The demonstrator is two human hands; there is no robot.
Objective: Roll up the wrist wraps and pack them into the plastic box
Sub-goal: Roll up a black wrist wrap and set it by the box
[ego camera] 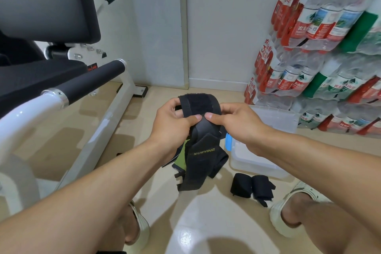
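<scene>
Above and left of the plastic box, the left hand and right hand pinch a wrist wrap, thumbs pressing its top, apparently to start the roll.

The wrist wrap is soft black cloth, matt, with a fuzzy rough patch at the top and a smoother bit in the middle. Two rolled wraps are the same dull black cloth. The plastic box is see-through and smooth. The floor is shiny tile. The machine frame is glossy white metal, with black foam on its bar. The water bottles are clear, shiny plastic.
</scene>
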